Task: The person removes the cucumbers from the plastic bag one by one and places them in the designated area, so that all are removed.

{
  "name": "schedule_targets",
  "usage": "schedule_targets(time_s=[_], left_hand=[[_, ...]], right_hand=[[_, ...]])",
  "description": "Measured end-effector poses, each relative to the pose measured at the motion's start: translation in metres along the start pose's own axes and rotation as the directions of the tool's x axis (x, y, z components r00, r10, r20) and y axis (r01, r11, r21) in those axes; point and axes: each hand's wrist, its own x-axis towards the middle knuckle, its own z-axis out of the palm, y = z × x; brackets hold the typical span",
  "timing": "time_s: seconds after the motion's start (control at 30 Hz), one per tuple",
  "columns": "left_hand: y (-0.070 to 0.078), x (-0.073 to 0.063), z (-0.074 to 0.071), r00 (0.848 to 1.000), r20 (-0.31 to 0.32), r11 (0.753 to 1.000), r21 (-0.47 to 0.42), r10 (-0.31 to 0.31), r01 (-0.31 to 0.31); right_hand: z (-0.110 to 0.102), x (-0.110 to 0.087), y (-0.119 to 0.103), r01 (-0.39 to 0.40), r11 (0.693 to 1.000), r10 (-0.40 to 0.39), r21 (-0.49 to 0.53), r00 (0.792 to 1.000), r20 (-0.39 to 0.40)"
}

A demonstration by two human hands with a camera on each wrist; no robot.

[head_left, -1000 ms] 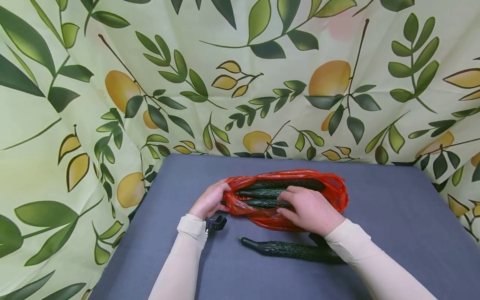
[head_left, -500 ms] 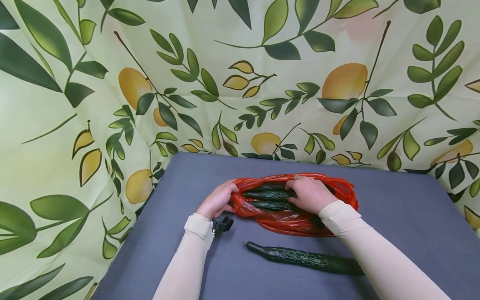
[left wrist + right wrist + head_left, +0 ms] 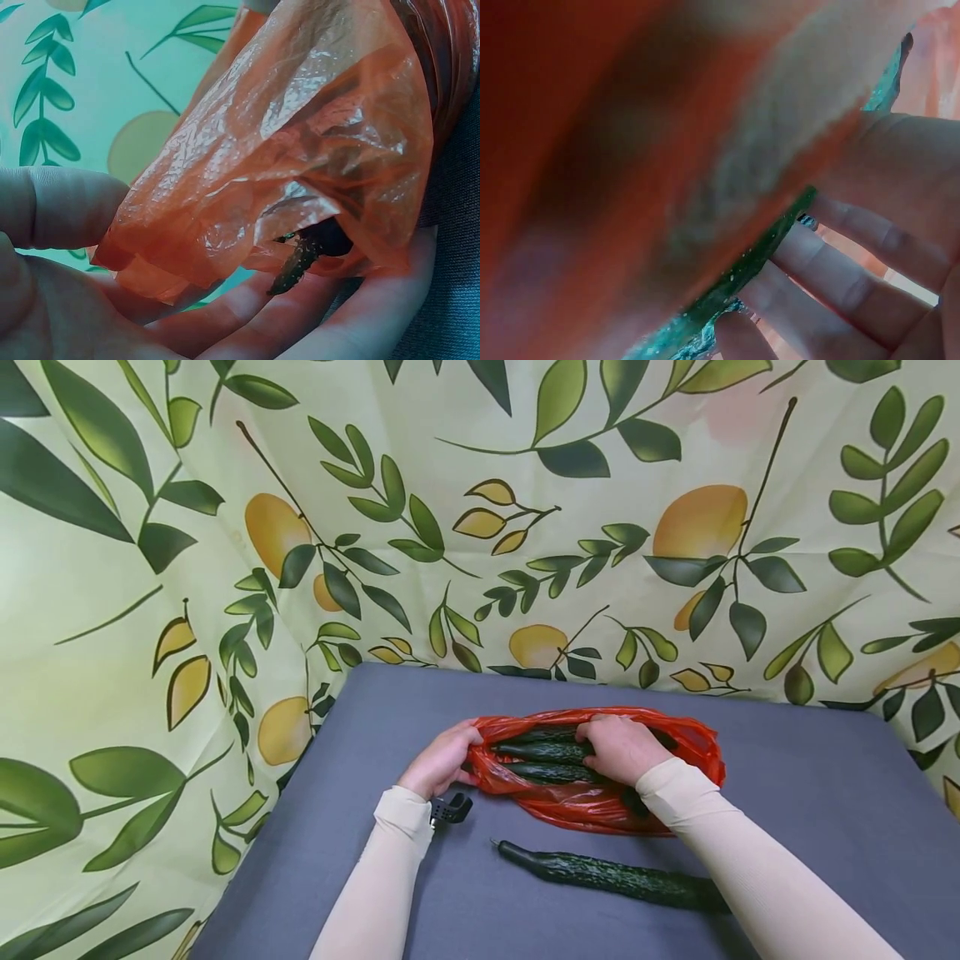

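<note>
An opened red plastic bag lies on the table with several dark green cucumbers inside, side by side. My left hand holds the bag's left edge, thumb on one side of the film and fingers on the other. In the left wrist view a dark cucumber stem end pokes out beside those fingers. My right hand reaches down into the bag, its fingers gripping a cucumber; the far ends of the cucumbers are hidden beneath it. Blurred red film fills much of the right wrist view.
Nearer me on the grey table lies a loose cucumber, its right end hidden by my right sleeve. A black wrist strap sits at my left wrist. A leaf-and-fruit printed cloth hangs behind the table.
My right hand has moved farther back over the cucumbers in the bag, and its wrist now sits lower over the bag's near edge. The left hand keeps its hold; the head view has shifted slightly.
</note>
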Motion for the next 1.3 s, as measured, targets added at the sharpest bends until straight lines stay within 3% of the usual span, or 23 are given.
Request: schedule_targets(time_s=[0.53, 0.97, 1.3], left_hand=[[-0.001, 0.001, 0.004, 1.000, 0.010, 1.000, -0.017, -0.003, 0.003], [0.002, 0.002, 0.005, 0.999, 0.028, 1.000, -0.005, 0.021, -0.021], [0.002, -0.001, 0.000, 1.000, 0.003, 1.000, -0.021, 0.018, -0.018]], right_hand=[[0.002, 0.000, 0.003, 0.021, 0.999, -0.022, 0.027, 0.999, 0.027], [-0.009, -0.010, 0.002, 0.047, 0.999, -0.047, -0.024, 0.998, -0.028], [-0.029, -0.022, -0.015, 0.093, 0.993, -0.101, -0.076, 0.990, -0.095]])
